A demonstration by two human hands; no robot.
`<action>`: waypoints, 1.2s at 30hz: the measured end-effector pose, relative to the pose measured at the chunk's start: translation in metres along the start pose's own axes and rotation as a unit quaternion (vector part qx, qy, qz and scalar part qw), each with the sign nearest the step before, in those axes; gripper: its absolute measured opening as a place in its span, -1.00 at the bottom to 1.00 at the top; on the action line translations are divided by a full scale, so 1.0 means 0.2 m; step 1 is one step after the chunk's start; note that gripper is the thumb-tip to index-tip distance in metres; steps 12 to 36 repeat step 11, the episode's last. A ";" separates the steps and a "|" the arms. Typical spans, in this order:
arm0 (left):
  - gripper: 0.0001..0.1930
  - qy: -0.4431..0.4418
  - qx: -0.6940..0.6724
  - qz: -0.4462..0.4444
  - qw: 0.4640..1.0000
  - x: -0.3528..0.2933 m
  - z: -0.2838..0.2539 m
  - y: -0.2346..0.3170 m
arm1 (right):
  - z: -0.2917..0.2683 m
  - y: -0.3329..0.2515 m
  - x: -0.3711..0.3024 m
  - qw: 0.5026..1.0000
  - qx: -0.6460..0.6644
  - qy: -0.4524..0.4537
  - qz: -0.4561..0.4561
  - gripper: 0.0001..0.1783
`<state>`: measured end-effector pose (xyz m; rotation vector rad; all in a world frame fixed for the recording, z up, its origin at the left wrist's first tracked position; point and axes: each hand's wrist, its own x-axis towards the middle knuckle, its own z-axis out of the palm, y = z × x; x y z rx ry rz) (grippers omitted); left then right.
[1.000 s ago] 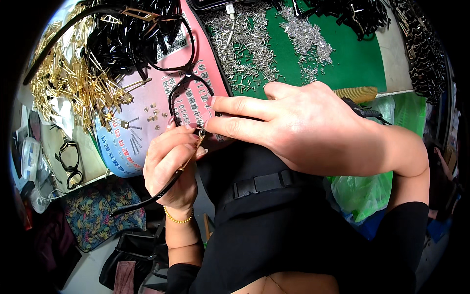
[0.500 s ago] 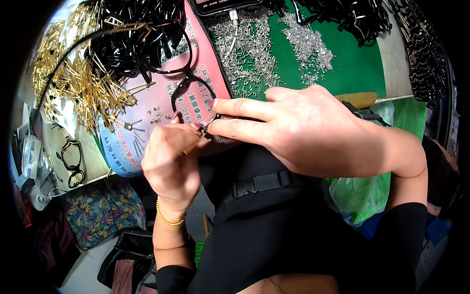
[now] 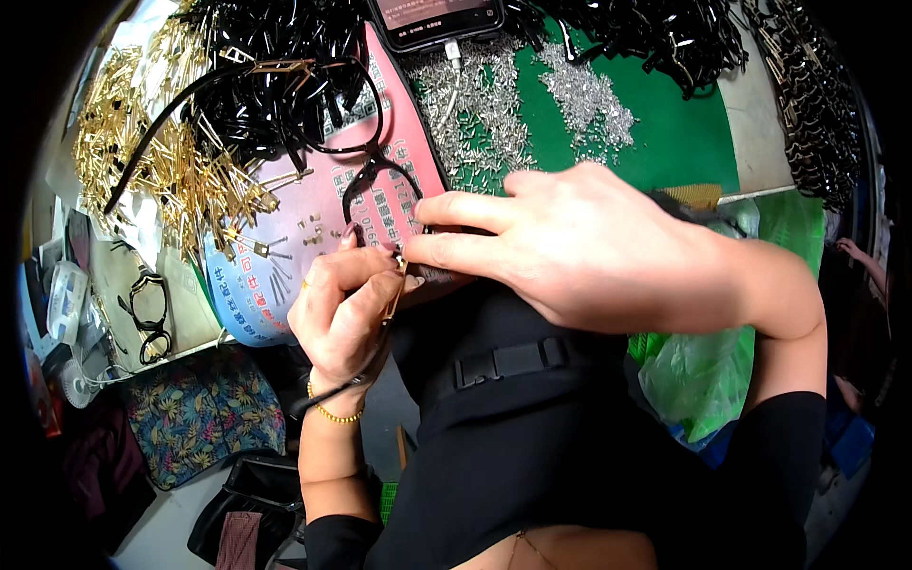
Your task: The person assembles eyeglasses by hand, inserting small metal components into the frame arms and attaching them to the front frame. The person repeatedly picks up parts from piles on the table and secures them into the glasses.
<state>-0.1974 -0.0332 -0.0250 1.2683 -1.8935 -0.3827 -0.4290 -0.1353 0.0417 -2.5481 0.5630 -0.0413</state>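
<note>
A black eyeglass frame [image 3: 378,155] lies tilted over the pink mat, one black and gold temple [image 3: 204,81] stretching out from its far side to the left. My right hand [image 3: 560,233] pinches the frame's near end, its index and middle fingers pressed on top and the thumb hidden beneath. Close against those fingertips, my left hand [image 3: 342,309] is closed around a second temple [image 3: 328,395], whose gold part shows at the fingers and whose dark tip crosses my wrist. The spot where temple and frame meet is mostly covered by fingers.
Gold temple parts [image 3: 142,133] heap at the left, beside black temples [image 3: 247,114]. Small silver screws [image 3: 475,114] and clear bits [image 3: 589,104] spread over a green mat [image 3: 679,142]. A phone [image 3: 437,21] with a cable lies at the back. Another eyeglass frame [image 3: 150,309] rests far left.
My left hand has turned, and the second temple now shows in it, trailing down over the wrist. My right hand holds nearly the same place. The whole view has shifted slightly.
</note>
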 end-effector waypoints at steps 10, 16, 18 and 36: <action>-0.88 0.086 -0.463 -0.250 0.846 -0.07 0.02 0.03 | 0.25 -0.07 -0.02 0.958 -0.157 0.233 -0.049 -0.88; -0.88 0.061 -0.494 -0.203 0.843 0.01 0.15 0.01 | 0.28 -0.11 0.02 0.951 -0.188 0.232 -0.077 -0.89; -0.88 0.061 -0.494 -0.203 0.843 0.01 0.15 0.01 | 0.28 -0.11 0.02 0.951 -0.188 0.232 -0.077 -0.89; -0.88 0.061 -0.494 -0.203 0.843 0.01 0.15 0.01 | 0.28 -0.11 0.02 0.951 -0.188 0.232 -0.077 -0.89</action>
